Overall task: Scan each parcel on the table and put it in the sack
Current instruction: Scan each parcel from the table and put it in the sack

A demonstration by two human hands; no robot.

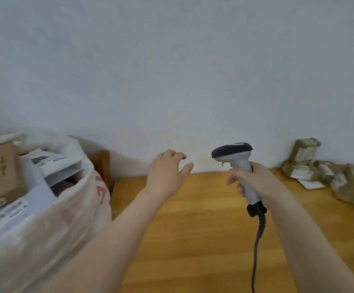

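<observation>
My right hand grips the handle of a grey and black barcode scanner, held upright above the wooden table, its dark cable hanging down. My left hand hovers over the table's far edge, empty, with fingers relaxed. A white sack stands at the left, stuffed with parcels: a brown cardboard box and white labelled mailers. Several taped brown parcels lie in a pile at the table's far right.
A plain pale wall rises right behind the table. A brown wooden piece shows between the sack and the wall. The sack leans against the table's left edge.
</observation>
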